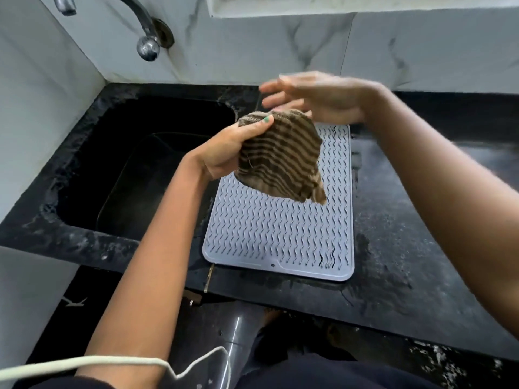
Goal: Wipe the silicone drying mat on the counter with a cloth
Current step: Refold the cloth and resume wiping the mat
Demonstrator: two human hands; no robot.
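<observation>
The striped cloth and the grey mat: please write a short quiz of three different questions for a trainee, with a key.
1. True or false: the cloth lies flat on the mat.
2. Which hand grips the cloth? A. left hand B. right hand
3. Fill in: the mat lies on the black counter, to the ____ of the sink.

Key: 1 false, it is held above the mat; 2 A, while the right hand's fingers are spread open; 3 right.

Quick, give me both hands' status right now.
Left hand: closed, holding the striped cloth above the mat.
Right hand: open, fingers spread, blurred, just above the cloth; contact cannot be told.
</observation>
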